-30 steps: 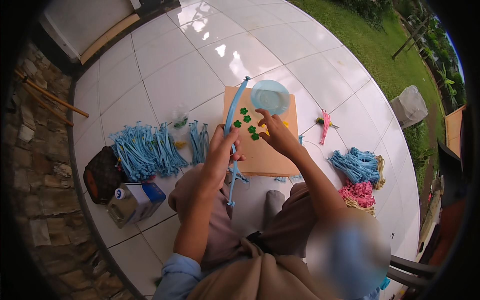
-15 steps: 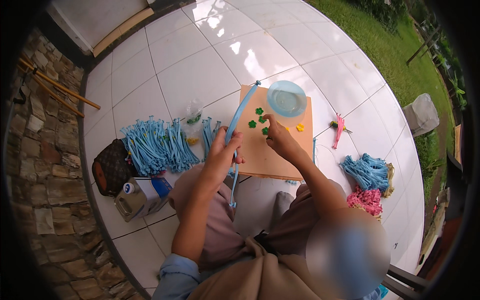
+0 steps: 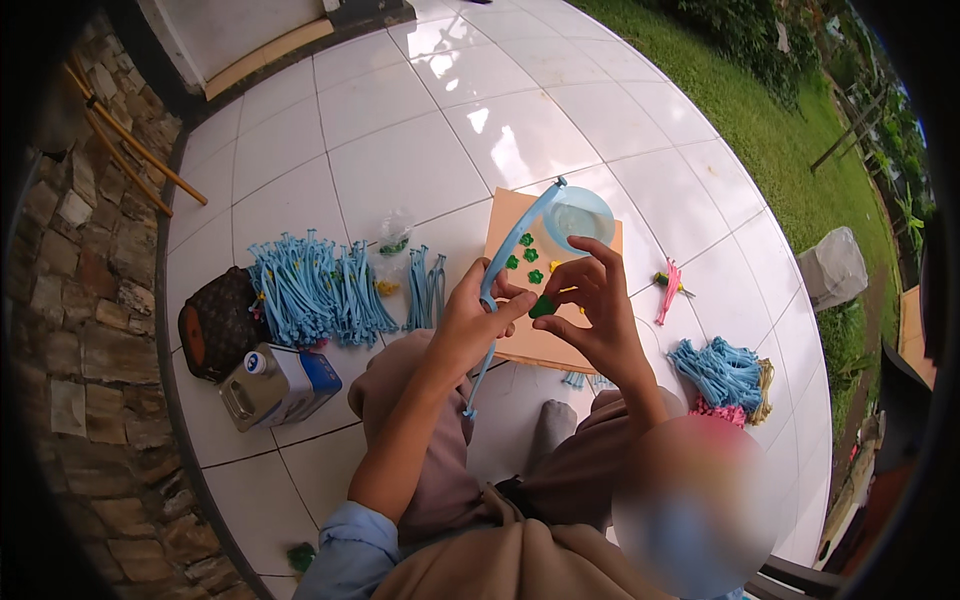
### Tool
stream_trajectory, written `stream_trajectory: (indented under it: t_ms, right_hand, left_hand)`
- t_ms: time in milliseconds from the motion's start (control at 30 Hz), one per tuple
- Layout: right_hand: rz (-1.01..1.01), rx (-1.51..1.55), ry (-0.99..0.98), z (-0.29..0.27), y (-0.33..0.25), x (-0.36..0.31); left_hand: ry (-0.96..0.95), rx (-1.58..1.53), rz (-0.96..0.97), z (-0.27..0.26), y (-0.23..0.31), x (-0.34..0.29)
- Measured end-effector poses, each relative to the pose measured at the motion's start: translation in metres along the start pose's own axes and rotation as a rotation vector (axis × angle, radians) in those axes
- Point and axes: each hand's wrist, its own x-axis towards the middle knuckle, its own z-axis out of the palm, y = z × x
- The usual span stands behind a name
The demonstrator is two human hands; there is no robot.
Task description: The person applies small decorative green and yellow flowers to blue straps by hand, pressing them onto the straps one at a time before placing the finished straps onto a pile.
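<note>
My left hand (image 3: 478,318) is closed around the middle of a light blue fabric strip (image 3: 522,232). The strip's upper end rises to a dark knot-like tip, and its thin tail hangs below the fist. Close beside it, my right hand (image 3: 608,325) pinches a green plastic flower piece (image 3: 542,307) between thumb and finger, its other fingers raised. Beneath both hands lies a brown cardboard sheet (image 3: 508,208), bearing several green flower pieces (image 3: 527,240) and a yellow one (image 3: 555,267). At its far right corner rests a light blue round dish (image 3: 590,215).
Left of the board lie bundled blue strips (image 3: 300,290), a clear plastic bag (image 3: 396,235), a brown patterned pouch (image 3: 218,325) and a metal can (image 3: 275,385). To the right are a pink strip by a screwdriver-like tool (image 3: 668,290) and blue bundles (image 3: 715,368). A stone wall (image 3: 100,400) borders the left.
My right hand has lifted from the board with a green flower piece and come back next to my left hand. The strip's top has swung right.
</note>
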Motion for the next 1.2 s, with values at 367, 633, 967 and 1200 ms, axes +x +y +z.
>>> stream_trajectory:
  t_ms: [367, 633, 967, 1200]
  right_hand:
    - [-0.447, -0.593, 0.064, 0.003, 0.002, -0.012]
    - [-0.589, -0.698, 0.159, 0.001, -0.003, -0.007]
    - [0.018, 0.491, 0.493, 0.003, -0.016, 0.0]
    - [0.262, 0.867, 0.581, 0.016, -0.007, 0.005]
  left_hand:
    - [-0.061, -0.208, -0.086, -0.001, -0.001, -0.001]
    - [-0.057, -0.143, -0.059, 0.004, 0.004, -0.005]
    - [-0.105, -0.163, 0.086, 0.007, -0.001, -0.007]
    - [-0.071, -0.247, 0.109, 0.017, 0.004, -0.009]
